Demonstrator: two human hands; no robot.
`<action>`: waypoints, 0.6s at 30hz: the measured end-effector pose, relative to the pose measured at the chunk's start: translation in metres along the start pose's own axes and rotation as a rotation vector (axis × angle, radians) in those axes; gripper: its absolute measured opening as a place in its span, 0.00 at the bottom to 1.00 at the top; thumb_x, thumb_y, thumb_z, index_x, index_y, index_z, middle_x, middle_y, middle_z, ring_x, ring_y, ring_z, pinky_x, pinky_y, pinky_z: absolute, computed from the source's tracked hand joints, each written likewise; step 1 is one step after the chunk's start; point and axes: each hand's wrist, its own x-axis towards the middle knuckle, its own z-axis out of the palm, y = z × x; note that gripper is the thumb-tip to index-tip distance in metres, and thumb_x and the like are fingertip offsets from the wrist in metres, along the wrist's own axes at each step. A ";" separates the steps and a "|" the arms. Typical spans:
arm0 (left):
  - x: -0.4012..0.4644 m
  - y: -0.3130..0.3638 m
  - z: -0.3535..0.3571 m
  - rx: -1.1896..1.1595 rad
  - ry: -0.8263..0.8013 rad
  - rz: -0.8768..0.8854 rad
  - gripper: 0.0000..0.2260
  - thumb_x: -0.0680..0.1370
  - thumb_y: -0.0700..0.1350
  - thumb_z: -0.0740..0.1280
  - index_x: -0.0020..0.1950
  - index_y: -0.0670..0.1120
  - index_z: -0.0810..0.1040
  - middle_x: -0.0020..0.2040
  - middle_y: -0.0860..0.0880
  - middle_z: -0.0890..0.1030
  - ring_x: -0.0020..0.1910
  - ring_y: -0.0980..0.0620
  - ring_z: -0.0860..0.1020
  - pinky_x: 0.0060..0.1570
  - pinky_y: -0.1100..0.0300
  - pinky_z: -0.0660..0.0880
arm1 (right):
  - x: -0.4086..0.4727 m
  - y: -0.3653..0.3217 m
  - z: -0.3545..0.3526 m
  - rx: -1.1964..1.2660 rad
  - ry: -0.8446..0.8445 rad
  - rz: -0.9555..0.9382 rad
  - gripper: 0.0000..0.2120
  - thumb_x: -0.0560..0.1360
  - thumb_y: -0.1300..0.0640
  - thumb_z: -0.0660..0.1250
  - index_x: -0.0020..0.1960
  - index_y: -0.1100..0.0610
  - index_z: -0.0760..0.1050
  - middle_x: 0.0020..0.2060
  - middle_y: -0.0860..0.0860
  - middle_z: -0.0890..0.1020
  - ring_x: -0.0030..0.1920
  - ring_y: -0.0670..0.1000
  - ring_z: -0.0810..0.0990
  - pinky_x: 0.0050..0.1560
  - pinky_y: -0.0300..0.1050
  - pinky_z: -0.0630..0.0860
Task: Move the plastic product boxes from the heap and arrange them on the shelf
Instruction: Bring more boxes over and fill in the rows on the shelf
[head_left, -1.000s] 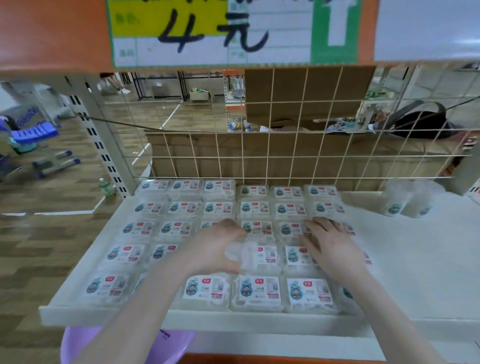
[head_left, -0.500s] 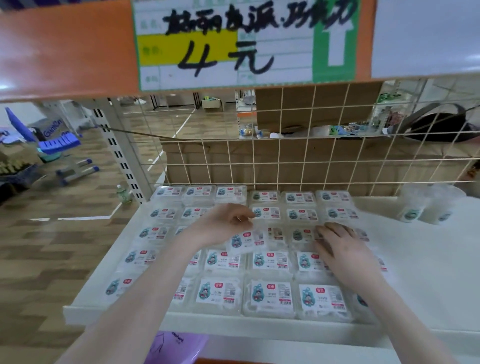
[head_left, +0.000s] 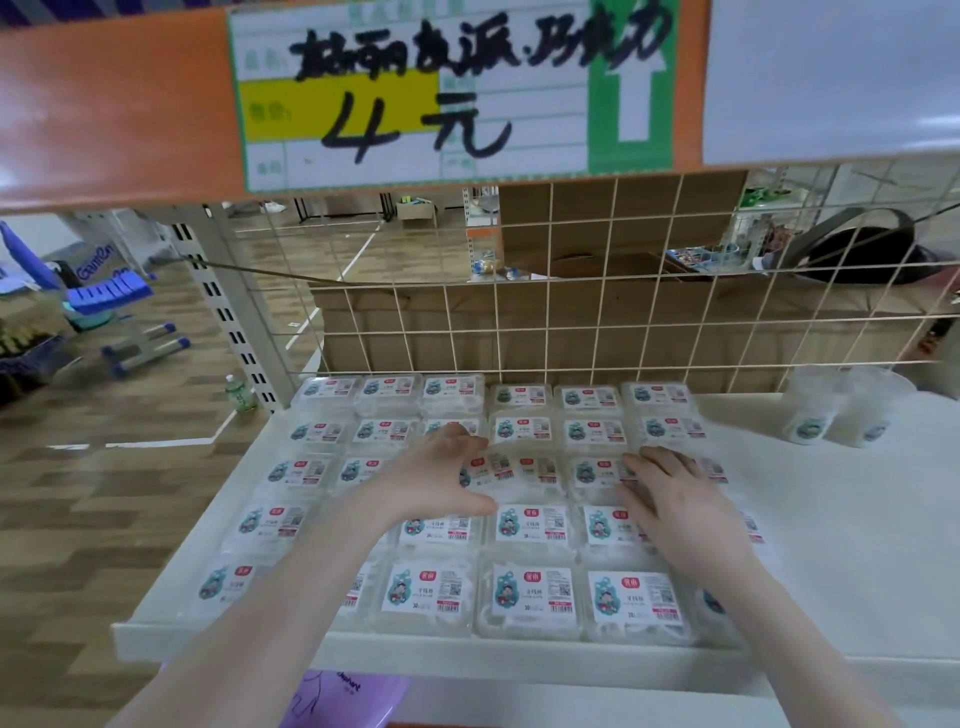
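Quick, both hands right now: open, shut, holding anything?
Left hand: open, fingers spread flat on the boxes, gripping nothing.
Right hand: open, palm down, resting on the boxes.

Labelled clear boxes (flat) in rows

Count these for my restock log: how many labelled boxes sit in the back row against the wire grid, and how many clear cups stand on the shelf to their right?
Labelled boxes, back row: 6
Clear cups: 2
Total: 8
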 end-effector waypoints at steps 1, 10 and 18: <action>0.001 0.000 0.000 0.026 0.001 0.003 0.37 0.70 0.58 0.68 0.75 0.50 0.60 0.69 0.49 0.65 0.66 0.49 0.67 0.59 0.56 0.70 | 0.000 0.000 0.000 0.004 -0.001 0.000 0.19 0.78 0.47 0.60 0.66 0.53 0.72 0.63 0.50 0.75 0.64 0.53 0.71 0.62 0.45 0.68; 0.015 0.011 -0.012 -0.052 0.042 0.056 0.29 0.68 0.47 0.69 0.68 0.50 0.68 0.60 0.52 0.73 0.50 0.56 0.74 0.40 0.66 0.71 | 0.000 -0.002 0.000 0.051 0.038 -0.017 0.16 0.76 0.52 0.66 0.61 0.58 0.77 0.58 0.55 0.79 0.59 0.58 0.75 0.58 0.51 0.73; 0.069 0.044 -0.053 0.103 0.133 0.179 0.22 0.70 0.48 0.73 0.62 0.45 0.73 0.54 0.50 0.75 0.46 0.51 0.74 0.39 0.63 0.68 | -0.001 -0.004 -0.001 0.053 0.066 -0.025 0.14 0.75 0.54 0.67 0.57 0.59 0.78 0.54 0.55 0.80 0.55 0.58 0.77 0.52 0.50 0.74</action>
